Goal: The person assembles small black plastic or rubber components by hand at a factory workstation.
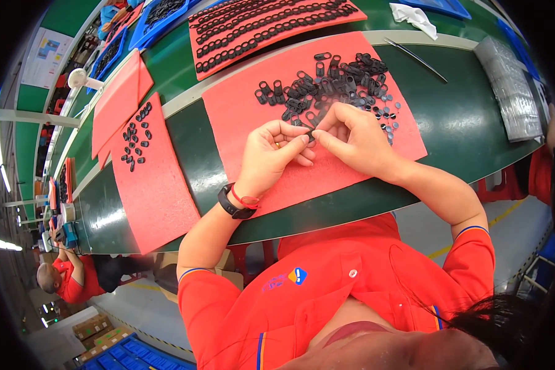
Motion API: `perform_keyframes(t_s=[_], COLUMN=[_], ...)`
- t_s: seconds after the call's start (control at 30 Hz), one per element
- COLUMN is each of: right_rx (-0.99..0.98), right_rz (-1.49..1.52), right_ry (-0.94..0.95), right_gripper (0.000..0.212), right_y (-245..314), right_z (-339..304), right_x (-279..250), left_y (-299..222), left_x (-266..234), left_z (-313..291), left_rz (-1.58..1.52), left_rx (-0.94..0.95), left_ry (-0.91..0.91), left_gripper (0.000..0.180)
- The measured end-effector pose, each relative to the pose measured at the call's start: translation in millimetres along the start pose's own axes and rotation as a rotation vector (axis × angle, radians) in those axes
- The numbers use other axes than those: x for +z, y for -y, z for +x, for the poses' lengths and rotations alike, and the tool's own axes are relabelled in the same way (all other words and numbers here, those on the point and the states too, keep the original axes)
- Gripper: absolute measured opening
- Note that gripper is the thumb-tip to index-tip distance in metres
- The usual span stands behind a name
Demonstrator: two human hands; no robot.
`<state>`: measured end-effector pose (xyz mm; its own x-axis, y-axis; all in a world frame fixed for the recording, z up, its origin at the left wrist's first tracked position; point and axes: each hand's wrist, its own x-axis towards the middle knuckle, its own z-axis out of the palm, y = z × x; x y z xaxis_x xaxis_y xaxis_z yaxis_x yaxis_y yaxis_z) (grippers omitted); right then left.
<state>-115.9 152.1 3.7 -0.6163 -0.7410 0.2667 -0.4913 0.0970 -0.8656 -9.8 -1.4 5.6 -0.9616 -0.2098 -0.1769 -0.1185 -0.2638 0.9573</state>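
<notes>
Over a red foam mat point(253, 132), both hands meet with fingertips pinched together. A small black plastic part point(311, 135) is between them, mostly hidden by the fingers. My left hand point(270, 154), with a black watch and red cord at its wrist, grips this part. My right hand point(359, 143) pinches it from the other side; whether those fingers also hold a smaller piece cannot be made out. Just beyond lies a loose heap of black oblong parts point(345, 80) with ring-shaped ends. Small round discs point(388, 114), grey and dark, are scattered to the heap's right.
Behind the heap, another red mat point(277, 38) carries rows of black parts. To the left, a red mat point(151, 191) holds several black pieces. Tweezers point(416, 58), a white cloth point(413, 18) and stacked clear trays point(505, 86) lie right. A co-worker point(74, 274) sits far left.
</notes>
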Motion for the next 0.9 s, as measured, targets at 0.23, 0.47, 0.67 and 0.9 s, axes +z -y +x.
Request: perform_keyframes(t_s=[0.23, 0.47, 0.67, 0.9], right_rx=[0.039, 0.136, 0.143, 0.128], right_rz=[0.057, 0.111, 0.150, 0.089], right_ry=[0.029, 0.046, 0.045, 0.067], right_gripper=[0.014, 0.015, 0.016, 0.015], right_y=[-1.7, 1.1, -2.2, 0.3], right_z=[-1.0, 0.4, 1.5, 1.2], right_x=[-0.4, -3.2, -2.1, -3.4], left_y=[0.4, 1.8, 0.5, 2.0], left_x=[1.2, 0.9, 0.5, -0.6], left_z=[-0.2, 0.5, 1.1, 1.4], left_rz=[-0.016, -0.006, -0.007, -0.011], left_rx=[-0.011, -0.023, -0.026, -0.022], left_ry=[-0.006, -0.007, -0.009, -0.006], left_gripper=[0.015, 0.016, 0.016, 0.015])
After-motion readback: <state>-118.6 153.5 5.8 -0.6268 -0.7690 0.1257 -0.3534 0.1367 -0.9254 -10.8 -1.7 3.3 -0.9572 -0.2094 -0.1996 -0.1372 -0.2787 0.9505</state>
